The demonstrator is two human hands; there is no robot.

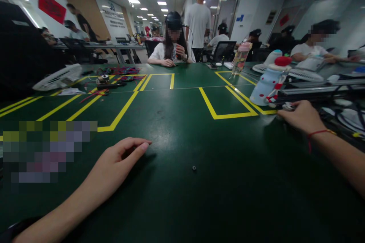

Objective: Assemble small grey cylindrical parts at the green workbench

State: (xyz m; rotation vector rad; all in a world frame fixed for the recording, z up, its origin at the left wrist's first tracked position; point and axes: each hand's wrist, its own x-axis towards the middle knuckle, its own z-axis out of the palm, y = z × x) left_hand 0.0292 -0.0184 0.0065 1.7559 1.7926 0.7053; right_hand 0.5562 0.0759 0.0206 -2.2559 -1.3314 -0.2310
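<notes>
My left hand (pixel 121 157) rests low over the green table, thumb and index fingertips together, with nothing visible between them. To its right, a small dark ring-like piece, perhaps a nut (pixel 194 168), lies alone on the table, apart from both hands. My right hand (pixel 303 115) reaches out to the far right, a red cord around its wrist. Its fingers close around a small silvery metal part (pixel 288 106), whose kind I cannot make out. Just beyond those fingers stands a light blue bottle (pixel 264 85) with a red top.
Yellow tape (pixel 236 115) marks rectangles on the green table (pixel 171 205). Metal bars (pixel 319 89) and cables (pixel 348 117) crowd the right side. Coloured wires (pixel 122 71) and a white fan (pixel 61 78) lie at left. A pink-lidded bottle (pixel 242 59) stands farther back. A person (pixel 172 41) sits opposite.
</notes>
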